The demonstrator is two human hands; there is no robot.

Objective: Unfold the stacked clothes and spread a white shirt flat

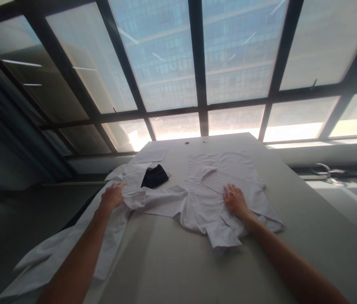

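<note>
A white shirt (pixel 197 207) lies spread and wrinkled on the white table, one sleeve (pixel 162 200) stretched out to the left. On its right part my right hand (pixel 235 200) rests flat, fingers extended, palm down. My left hand (pixel 112 196) is at the far end of that sleeve, its fingers curled in on the white cloth; the fingertips are partly hidden. Beneath and beside it, another white garment (pixel 111 236) hangs over the table's left edge. A folded black cloth (pixel 154 176) lies between the two garments, just beyond the sleeve.
The white table (pixel 172 270) reaches toward large dark-framed windows (pixel 197 55). At its far left lies a flat white sheet (pixel 150 156); two small round objects sit near the far edge. A dark curtain (pixel 13 109) hangs at left. Metal legs (pixel 328 173) stand on the right.
</note>
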